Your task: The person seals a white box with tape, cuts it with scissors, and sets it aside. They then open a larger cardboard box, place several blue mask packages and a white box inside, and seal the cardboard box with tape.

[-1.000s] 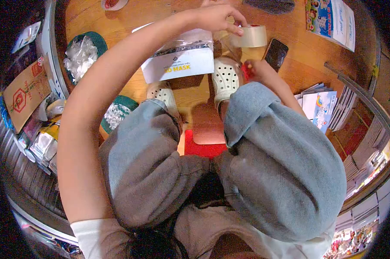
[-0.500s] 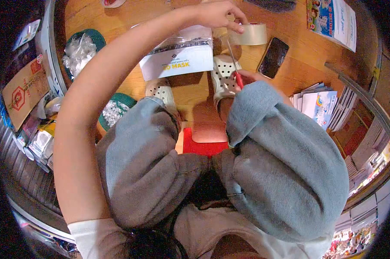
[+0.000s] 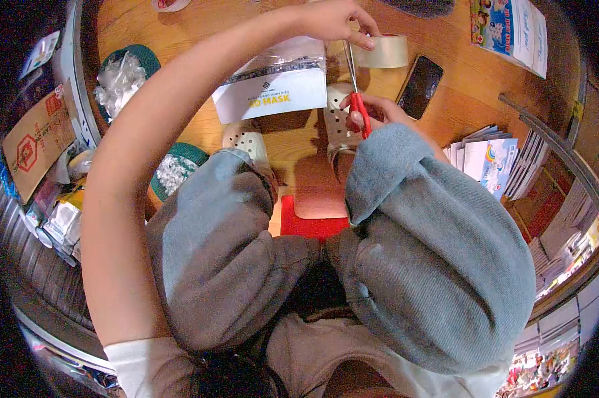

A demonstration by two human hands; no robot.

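Observation:
My left hand (image 3: 339, 21) reaches over from the left, its fingers closed at the near side of a roll of clear packing tape (image 3: 391, 53); the exact grip is partly hidden. My right hand (image 3: 382, 111) grips the red handles of a pair of scissors (image 3: 357, 99). The blades point up toward my left fingers and the tape, nearly closed. Beneath my left forearm lies a plastic-wrapped white box printed "3D MASK" (image 3: 270, 97).
A black phone (image 3: 421, 86) lies right of the tape. Several stacked cards (image 3: 488, 162) stand at the right, and a leaflet (image 3: 512, 33) lies behind. Two green containers (image 3: 143, 63) with white contents sit at left. A red stool part (image 3: 296, 222) shows between my knees.
My right hand has risen from behind the knee, bringing the scissors up closer to my left fingers. The blades have turned more upright. My left hand stays nearly in place at the tape.

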